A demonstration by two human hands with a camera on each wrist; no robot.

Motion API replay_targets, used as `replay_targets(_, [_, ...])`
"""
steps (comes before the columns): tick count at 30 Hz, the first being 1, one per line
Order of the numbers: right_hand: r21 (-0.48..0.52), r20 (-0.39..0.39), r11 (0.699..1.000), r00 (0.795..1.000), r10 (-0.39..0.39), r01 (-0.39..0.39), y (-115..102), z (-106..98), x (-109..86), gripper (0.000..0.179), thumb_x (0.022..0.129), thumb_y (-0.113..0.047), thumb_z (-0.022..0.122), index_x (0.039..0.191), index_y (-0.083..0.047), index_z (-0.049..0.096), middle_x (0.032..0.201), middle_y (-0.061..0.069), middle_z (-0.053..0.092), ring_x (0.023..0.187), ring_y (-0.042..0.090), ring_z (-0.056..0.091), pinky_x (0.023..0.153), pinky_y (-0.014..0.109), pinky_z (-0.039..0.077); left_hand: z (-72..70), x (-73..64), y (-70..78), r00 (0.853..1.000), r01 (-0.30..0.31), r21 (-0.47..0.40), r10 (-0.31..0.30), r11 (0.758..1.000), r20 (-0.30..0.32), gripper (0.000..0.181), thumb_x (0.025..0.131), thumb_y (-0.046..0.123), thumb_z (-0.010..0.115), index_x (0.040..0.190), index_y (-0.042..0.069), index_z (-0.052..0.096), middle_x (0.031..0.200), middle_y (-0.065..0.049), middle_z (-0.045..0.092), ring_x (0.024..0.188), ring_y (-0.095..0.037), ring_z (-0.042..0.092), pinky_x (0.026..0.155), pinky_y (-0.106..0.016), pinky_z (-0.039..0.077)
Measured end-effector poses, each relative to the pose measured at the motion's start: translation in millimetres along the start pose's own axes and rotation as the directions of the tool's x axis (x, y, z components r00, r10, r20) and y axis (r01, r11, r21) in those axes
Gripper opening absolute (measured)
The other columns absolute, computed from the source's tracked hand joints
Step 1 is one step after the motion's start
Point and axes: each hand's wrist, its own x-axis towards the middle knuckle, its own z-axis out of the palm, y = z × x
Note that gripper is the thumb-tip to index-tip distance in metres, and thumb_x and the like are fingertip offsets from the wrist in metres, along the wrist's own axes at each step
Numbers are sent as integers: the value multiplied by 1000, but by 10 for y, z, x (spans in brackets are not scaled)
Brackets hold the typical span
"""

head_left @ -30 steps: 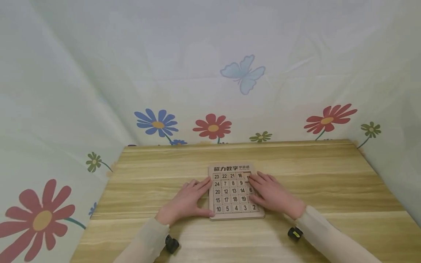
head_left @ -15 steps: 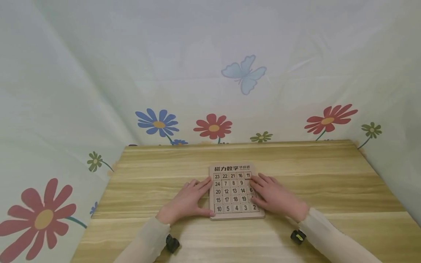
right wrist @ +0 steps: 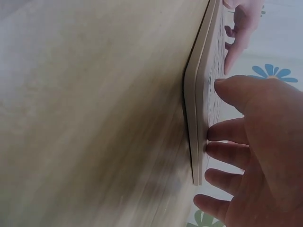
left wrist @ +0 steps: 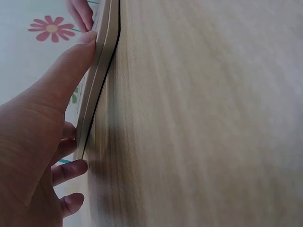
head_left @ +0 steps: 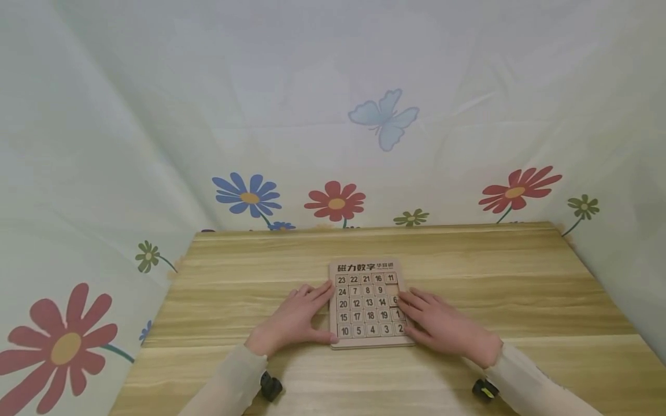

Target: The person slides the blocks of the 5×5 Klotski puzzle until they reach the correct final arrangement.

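Note:
A wooden number sliding puzzle [head_left: 370,342] lies flat on the table, its tiles set in rows under a printed heading. In its right column, a bare gap [head_left: 392,290] shows between tile 11 [head_left: 391,278] and tile 6 [head_left: 394,300]. My left hand [head_left: 291,319] rests along the board's left edge, thumb on the near corner and fingers extended. At the right edge lies my right hand [head_left: 446,325], its fingertips at tile 6 and its thumb beside tile 2 [head_left: 400,328]. The right wrist view shows those fingers spread and only slightly bent.
The wood-grain table [head_left: 250,260] extends around the board on every side. Behind it hangs a pale cloth backdrop [head_left: 291,86] printed with flowers and a butterfly. A small black device [head_left: 271,386] sits on the left wrist, another black device [head_left: 485,390] on the right.
Tile 11, askew under my right fingers at first, now sits straight in the top right corner. My right hand has drawn back toward me and to the right, uncovering the gap. The left stays put.

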Motion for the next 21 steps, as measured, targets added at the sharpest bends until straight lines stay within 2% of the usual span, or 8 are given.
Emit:
replay_targets(13, [1, -10, 1000, 1000, 29, -29, 70, 7, 159, 63, 104, -36, 63, 149, 6, 51, 157, 25, 47, 143, 50, 43, 114, 65, 37, 10, -1, -5, 1000, -2, -3, 2, 1000, 7, 117, 77, 81, 70, 166, 17, 30, 173, 0, 24, 131, -20, 44, 114, -51, 39])
replay_targets(21, [18, 12, 1000, 1000, 12, -12, 42, 5, 64, 57, 104, -33, 62, 149, 1, 54, 156, 22, 49, 142, 48, 45, 115, 64, 38, -6, -8, 2, 1000, -9, -3, 9, 1000, -4, 117, 77, 81, 71, 165, 15, 31, 172, -2, 26, 129, -21, 45, 113, -53, 39])
